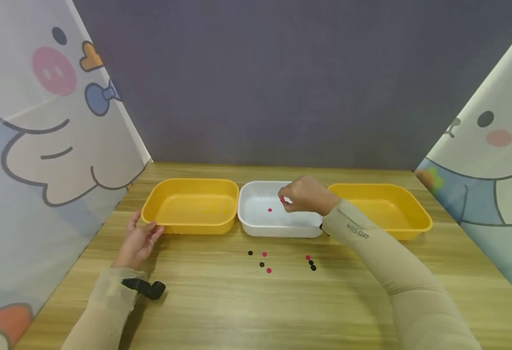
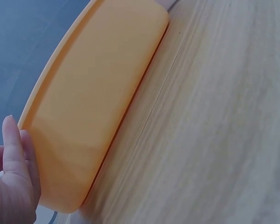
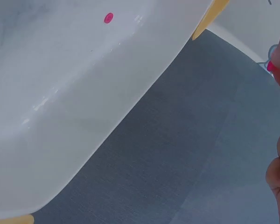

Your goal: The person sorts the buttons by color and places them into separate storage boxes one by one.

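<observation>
My right hand (image 1: pixel 305 194) is over the white bin (image 1: pixel 277 231), pinching a pink button (image 3: pixel 270 66) between thumb and fingertip. Another pink button (image 1: pixel 270 210) lies on the floor of that bin. At the front left corner of the left yellow bin (image 1: pixel 190 227), my left hand (image 1: pixel 138 241) holds the rim, with the thumb along the front and fingers round the side. Several small yellow buttons (image 1: pixel 214 211) lie inside this bin. In the left wrist view, the fingers (image 2: pixel 13 149) rest against the bin's outer wall.
Loose black buttons (image 1: pixel 262 264) and pink buttons (image 1: pixel 269 271) lie on the wooden table (image 1: pixel 220 306) in front of the white bin. A second yellow bin (image 1: pixel 382 214) stands at the right, partly behind my right forearm. A dark panel (image 1: pixel 256 87) rises behind the table, with cartoon-printed sheets at both sides.
</observation>
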Available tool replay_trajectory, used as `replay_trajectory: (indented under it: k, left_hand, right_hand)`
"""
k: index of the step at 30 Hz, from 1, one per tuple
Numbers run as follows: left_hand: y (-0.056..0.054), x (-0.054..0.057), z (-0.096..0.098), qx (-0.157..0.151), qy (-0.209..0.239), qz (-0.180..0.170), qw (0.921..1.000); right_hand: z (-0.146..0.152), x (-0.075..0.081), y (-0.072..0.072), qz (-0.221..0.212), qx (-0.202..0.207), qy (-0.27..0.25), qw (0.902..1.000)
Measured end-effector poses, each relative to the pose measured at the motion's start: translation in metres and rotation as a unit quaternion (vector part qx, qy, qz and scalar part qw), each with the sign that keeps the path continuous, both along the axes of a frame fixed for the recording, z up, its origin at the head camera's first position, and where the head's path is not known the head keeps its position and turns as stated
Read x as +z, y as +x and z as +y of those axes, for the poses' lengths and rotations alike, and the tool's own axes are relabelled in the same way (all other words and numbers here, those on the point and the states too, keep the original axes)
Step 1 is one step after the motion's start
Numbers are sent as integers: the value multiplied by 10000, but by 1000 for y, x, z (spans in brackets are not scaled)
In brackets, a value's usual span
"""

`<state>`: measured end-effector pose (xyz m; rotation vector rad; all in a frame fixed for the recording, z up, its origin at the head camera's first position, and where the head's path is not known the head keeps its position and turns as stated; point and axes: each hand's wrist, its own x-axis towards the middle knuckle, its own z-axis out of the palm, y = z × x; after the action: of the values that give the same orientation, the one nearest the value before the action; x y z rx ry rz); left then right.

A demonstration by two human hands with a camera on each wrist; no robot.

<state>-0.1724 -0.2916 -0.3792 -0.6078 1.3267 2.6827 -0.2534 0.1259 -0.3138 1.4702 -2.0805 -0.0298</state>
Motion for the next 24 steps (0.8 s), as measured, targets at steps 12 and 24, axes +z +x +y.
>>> replay_trajectory:
  k: [12, 24]
  left_hand:
    - [-1, 0, 1, 31, -33, -118, 9999]
    - [-1, 1, 0, -63, -186, -38, 9998]
  right_hand:
    - [-1, 2, -15, -729, -464, 260, 9959]
    - [-20, 0, -28, -878, -778, 727, 9904]
